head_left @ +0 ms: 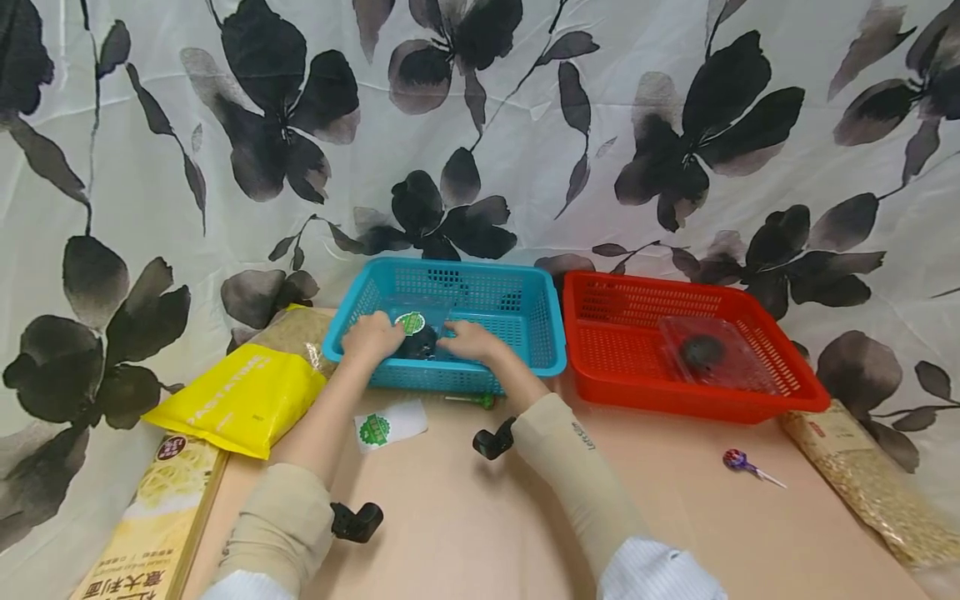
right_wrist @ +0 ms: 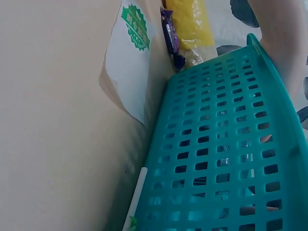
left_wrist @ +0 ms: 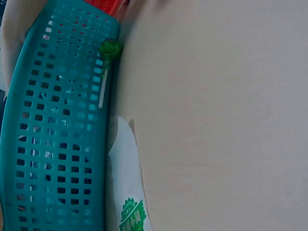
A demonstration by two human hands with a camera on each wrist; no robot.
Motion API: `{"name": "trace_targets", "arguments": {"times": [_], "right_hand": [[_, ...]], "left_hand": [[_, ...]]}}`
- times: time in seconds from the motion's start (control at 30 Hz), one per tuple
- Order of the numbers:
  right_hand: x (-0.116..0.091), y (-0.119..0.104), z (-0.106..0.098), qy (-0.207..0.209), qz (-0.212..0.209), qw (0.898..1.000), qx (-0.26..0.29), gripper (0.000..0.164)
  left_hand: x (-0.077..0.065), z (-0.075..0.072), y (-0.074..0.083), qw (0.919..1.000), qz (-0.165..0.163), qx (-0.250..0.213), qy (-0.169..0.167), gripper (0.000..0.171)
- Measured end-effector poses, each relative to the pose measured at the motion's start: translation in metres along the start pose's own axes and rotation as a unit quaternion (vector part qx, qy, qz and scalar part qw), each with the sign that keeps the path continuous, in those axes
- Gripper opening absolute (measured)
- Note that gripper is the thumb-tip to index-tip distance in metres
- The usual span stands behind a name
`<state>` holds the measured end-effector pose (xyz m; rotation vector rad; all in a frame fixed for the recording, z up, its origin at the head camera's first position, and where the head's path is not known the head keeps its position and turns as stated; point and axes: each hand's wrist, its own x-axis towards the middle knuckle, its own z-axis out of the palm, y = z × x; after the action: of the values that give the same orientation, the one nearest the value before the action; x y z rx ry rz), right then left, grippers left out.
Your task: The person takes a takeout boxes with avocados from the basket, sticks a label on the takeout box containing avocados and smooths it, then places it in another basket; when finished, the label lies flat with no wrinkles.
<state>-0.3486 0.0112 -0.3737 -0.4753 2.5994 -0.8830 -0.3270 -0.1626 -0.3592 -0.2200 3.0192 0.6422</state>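
Observation:
A clear plastic box (head_left: 422, 343) with dark contents and a round green sticker lies inside the blue basket (head_left: 517, 360), toward its left half. My left hand (head_left: 372, 337) reaches over the front rim and grips the box at its left side. From the right, my right hand (head_left: 474, 343) holds the opposite side, its fingertips at the box's edge. The basket wall hides the lower part of the box in both wrist views. Just in front of the basket lie a green lollipop (left_wrist: 111, 49) and a white paper (head_left: 405, 423) with a green printed badge.
To the right, a red basket (head_left: 645, 393) holds another clear box (head_left: 708, 354). A wrapped lollipop (head_left: 737, 459) and a grain bag (head_left: 862, 475) lie near it. At left are a yellow bag (head_left: 247, 392) and a pasta package (head_left: 153, 517). Patterned cloth hangs behind.

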Motion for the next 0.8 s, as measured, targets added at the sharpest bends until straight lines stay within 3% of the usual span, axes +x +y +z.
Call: {"name": "trace_targets", "arguments": {"times": [0.23, 0.33, 0.43, 0.57, 0.7, 0.8], "right_hand": [[-0.002, 0.001, -0.004, -0.018, -0.029, 0.999, -0.041, 0.054], [-0.007, 0.004, -0.011, -0.009, -0.074, 0.995, -0.065, 0.051], [-0.023, 0.015, -0.021, 0.032, -0.118, 0.990, -0.064, 0.047], [-0.052, 0.036, -0.042, 0.095, -0.148, 0.984, -0.034, 0.043], [-0.084, 0.061, -0.071, 0.147, -0.143, 0.978, -0.022, 0.042], [-0.111, 0.086, -0.096, 0.182, -0.117, 0.976, -0.017, 0.044]], "left_hand": [[-0.001, 0.002, 0.005, 0.9989, -0.004, 0.033, 0.033, 0.042], [0.001, 0.002, 0.009, 0.9960, 0.029, 0.059, 0.061, 0.033], [0.000, 0.004, 0.019, 0.9892, 0.079, 0.087, 0.088, 0.027], [-0.009, 0.004, 0.043, 0.9793, 0.145, 0.091, 0.108, 0.031], [-0.022, 0.013, 0.079, 0.9725, 0.205, 0.037, 0.104, 0.041], [-0.029, 0.030, 0.110, 0.9627, 0.254, -0.014, 0.093, 0.042]]}}
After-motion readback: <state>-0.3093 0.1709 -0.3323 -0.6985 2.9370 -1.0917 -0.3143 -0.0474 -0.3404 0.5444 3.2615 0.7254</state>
